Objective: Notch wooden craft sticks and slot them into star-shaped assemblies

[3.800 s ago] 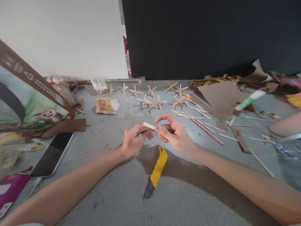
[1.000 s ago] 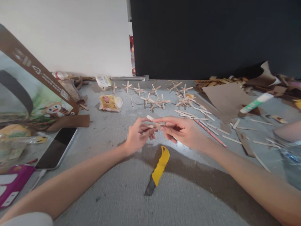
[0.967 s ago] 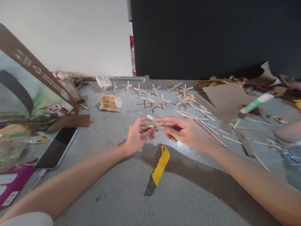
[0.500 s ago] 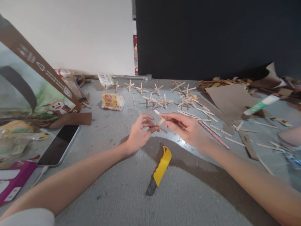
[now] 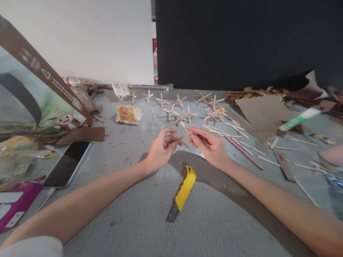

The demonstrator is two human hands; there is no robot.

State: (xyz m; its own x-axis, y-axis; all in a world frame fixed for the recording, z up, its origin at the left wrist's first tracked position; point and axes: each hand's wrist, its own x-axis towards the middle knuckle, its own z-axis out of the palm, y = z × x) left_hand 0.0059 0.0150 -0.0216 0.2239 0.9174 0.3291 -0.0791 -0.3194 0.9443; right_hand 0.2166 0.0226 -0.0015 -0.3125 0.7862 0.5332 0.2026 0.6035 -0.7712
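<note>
My left hand pinches wooden craft sticks joined in a cross, held above the table in front of me. From the other side, my right hand closes its thumb and fingers on another craft stick, whose pale end points up and left. It lies against or very near the cross; the fingers hide where they meet. Below the hands a yellow utility knife rests on the table, its dark end toward me. Beyond them stand several star-shaped stick pieces.
Loose craft sticks and a red-striped pencil lie to the right, near a green-and-white glue stick and cardboard. At left are a phone, a purple device, a yellow packet and a large bag. Another person's hand shows at the right edge.
My right hand and its stick have shifted slightly up and to the right. The cross in my left hand has turned a little. The things on the table stay put.
</note>
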